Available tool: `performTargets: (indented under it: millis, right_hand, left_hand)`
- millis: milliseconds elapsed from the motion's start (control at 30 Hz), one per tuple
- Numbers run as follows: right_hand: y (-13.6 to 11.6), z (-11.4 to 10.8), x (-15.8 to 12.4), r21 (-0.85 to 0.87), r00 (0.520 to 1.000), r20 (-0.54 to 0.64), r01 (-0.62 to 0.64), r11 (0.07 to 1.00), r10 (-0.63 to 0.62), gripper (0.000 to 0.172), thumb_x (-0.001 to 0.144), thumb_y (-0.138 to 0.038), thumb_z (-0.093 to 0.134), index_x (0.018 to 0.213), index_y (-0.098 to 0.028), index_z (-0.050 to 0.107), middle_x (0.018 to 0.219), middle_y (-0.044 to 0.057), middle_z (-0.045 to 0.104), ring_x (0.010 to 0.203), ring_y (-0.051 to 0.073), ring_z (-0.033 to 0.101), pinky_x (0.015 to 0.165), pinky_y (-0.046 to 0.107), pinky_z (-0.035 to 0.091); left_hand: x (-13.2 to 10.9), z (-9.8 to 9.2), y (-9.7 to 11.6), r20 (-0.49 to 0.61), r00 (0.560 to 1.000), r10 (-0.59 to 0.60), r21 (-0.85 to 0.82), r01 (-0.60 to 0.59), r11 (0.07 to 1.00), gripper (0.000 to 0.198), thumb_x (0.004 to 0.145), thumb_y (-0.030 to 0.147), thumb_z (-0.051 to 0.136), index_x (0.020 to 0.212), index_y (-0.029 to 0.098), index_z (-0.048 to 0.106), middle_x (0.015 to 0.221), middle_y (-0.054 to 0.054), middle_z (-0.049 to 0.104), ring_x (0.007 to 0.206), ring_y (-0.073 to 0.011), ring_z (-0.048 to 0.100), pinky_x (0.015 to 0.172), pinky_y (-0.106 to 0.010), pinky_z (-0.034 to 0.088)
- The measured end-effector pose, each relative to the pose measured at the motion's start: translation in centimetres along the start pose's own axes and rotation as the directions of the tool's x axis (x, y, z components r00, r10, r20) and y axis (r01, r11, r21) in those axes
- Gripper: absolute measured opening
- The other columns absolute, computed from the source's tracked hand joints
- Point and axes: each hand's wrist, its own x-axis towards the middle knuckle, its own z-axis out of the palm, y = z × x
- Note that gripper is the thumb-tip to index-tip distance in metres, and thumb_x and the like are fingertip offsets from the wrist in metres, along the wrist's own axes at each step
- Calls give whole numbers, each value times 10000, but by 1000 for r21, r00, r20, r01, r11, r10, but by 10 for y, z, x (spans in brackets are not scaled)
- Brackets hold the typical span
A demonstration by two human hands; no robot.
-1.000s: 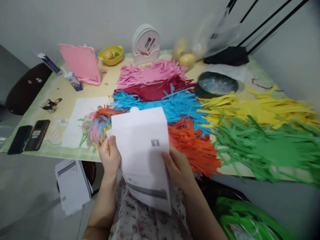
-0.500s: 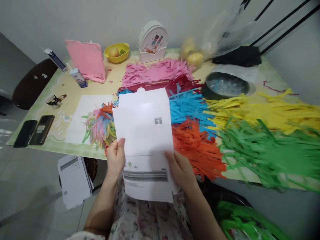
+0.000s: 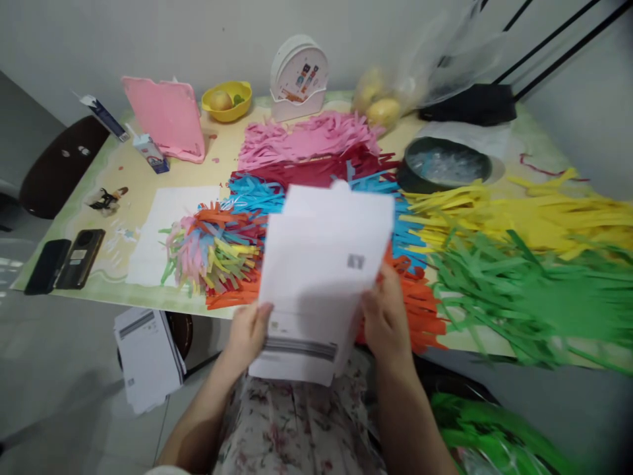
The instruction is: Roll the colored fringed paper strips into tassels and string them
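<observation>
I hold a white paper packet [image 3: 321,277] with a grey square mark and a dark band up in front of me, over the table's near edge. My left hand [image 3: 250,333] grips its lower left corner, thumb on top. My right hand [image 3: 388,310] grips its right edge. Behind it lie piles of cut paper fringe: a mixed-colour bundle [image 3: 212,254], orange [image 3: 420,307], blue [image 3: 252,194], dark red [image 3: 316,171], pink [image 3: 306,138], yellow [image 3: 519,214] and green [image 3: 534,297].
On the table [image 3: 123,191] lie a white sheet [image 3: 168,218], two phones [image 3: 64,260], a small carton [image 3: 148,153], a pink stand [image 3: 165,119], a yellow bowl [image 3: 226,102], a round tin [image 3: 299,76], a dark dish [image 3: 442,165]. A white booklet [image 3: 146,359] sits below the edge.
The packet has swung to the right and tilted, uncovering the mixed-colour bundle. Both hands moved right with it, still gripping its lower edges.
</observation>
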Motion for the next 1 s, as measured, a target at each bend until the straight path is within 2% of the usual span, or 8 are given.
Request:
performTargets:
  millis: [67,133,200,267,367,500,667,1000]
  right_hand:
    - [1,-2,9,-19,993,-118,26,999,-28,628,907,-493,553,1424,-167,411,1329,165,561,1226,299,542,968,408,459]
    - [2,1,10,-68,987,-154,25,997,-36,648,920,-460,547,1471,-167,373,1443,183,478,1321,309,476,1062,448,389]
    - [3,8,2,-96,995,-97,25,995,-34,607,941,-445,514,1469,-171,394,1458,180,476,1347,310,457,1087,459,367]
    - [3,15,-9,-78,1000,-13,23,997,-24,555,957,-438,482,1446,-181,432,1420,168,524,1340,301,470,1073,448,389]
    - [0,21,-18,7,998,61,-19,1000,18,454,974,-426,449,1362,-200,513,1303,136,618,1267,267,539,1011,399,448]
    - [-8,17,-10,141,993,-61,-95,986,104,368,932,-401,547,1250,-218,514,977,62,690,914,198,668,765,304,520]
    - [-10,15,-2,135,972,-226,-39,990,69,264,866,-446,632,899,-197,550,692,-20,587,583,127,579,535,228,440]
    - [-13,20,-7,198,944,-315,-38,979,100,234,822,-390,702,781,-180,608,667,-11,609,577,120,575,530,219,435]
  left_hand:
    - [-6,3,3,161,986,31,6,-32,999,401,919,425,484,599,183,498,544,19,485,548,-124,431,568,-252,342]
    - [-7,5,10,190,982,12,-85,4,996,285,913,408,517,772,175,600,690,-14,618,658,-144,538,638,-251,410]
    - [-3,6,18,70,997,-43,-280,61,958,253,901,409,546,1025,192,587,901,-44,685,779,-157,607,692,-249,458]
    - [5,6,26,-134,986,-97,-469,23,883,322,880,416,579,1129,231,492,964,-32,680,782,-144,623,689,-235,473]
    - [17,6,34,-320,938,-129,-552,-74,831,325,832,392,659,1024,253,438,771,51,597,607,-90,551,593,-180,429]
    - [24,7,38,-324,939,-118,-543,-83,835,301,802,343,710,921,229,459,658,88,476,493,-51,414,489,-140,338]
    - [28,6,39,-359,928,-98,-562,-131,817,272,770,328,736,884,206,521,669,64,523,550,-65,485,523,-142,374]
    - [32,-1,26,-380,903,-200,-552,-48,832,197,748,312,775,783,169,644,632,36,607,560,-66,537,534,-141,399]
